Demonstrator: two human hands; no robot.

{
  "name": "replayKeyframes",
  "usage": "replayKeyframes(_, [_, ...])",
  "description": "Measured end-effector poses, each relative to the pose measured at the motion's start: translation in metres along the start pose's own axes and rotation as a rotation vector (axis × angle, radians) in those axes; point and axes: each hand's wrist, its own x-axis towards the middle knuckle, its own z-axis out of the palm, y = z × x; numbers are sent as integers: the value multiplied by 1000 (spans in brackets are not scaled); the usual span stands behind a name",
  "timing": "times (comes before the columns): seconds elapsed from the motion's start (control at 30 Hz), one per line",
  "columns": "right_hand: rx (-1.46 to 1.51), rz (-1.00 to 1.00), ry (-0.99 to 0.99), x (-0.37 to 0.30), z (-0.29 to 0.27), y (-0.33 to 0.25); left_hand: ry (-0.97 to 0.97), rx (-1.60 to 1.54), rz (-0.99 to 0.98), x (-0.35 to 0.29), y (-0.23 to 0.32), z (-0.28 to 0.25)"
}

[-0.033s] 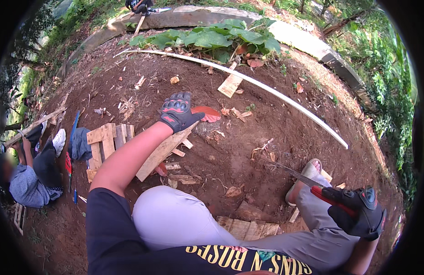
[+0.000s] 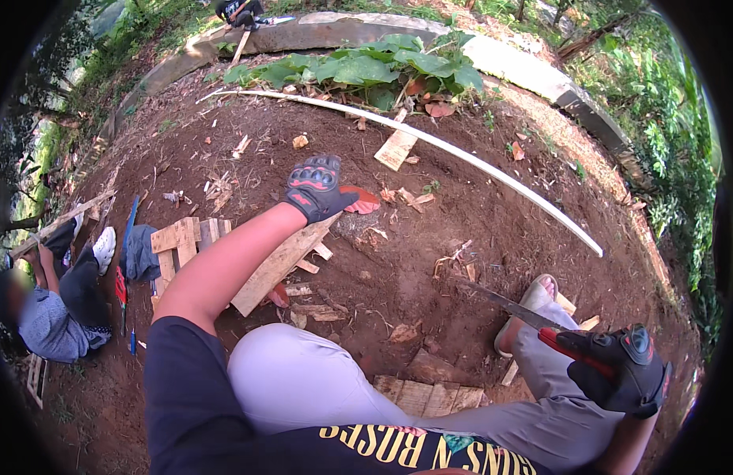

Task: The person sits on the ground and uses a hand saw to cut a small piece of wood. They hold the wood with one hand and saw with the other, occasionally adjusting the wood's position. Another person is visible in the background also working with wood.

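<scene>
My left hand (image 2: 315, 188), in a black and red glove, is at the far end of a pale wooden board (image 2: 275, 271). Its fingers curl over that end and the thumb points right, beside a reddish dry leaf (image 2: 362, 200); the fingertips are hidden. The board slants toward my left knee. At the lower right my gloved right hand (image 2: 620, 366) is closed round the red and black handle of a hand saw (image 2: 513, 307). The dark, narrow blade points left across the front of my sandalled foot (image 2: 533, 310), its tip low over the soil.
Nailed wooden slats (image 2: 175, 245) stand left of my arm. Farther left sits a person (image 2: 54, 317) near a blue-bladed, red-handled tool (image 2: 121, 286). A long pale strip (image 2: 461, 158) curves across the soil before leafy plants (image 2: 366, 67). Short planks (image 2: 430, 396) lie between my legs.
My left hand has shifted slightly to the right at the board's end. The saw and my right hand stay almost in place.
</scene>
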Motion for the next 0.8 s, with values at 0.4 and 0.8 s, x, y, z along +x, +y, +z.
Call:
replayKeyframes(0.4, [46, 84, -2, -16, 10, 46, -184, 6, -256, 178, 108, 107])
replayKeyframes(0.8, [170, 140, 90, -21, 15, 62, 158, 293, -42, 177, 56, 101])
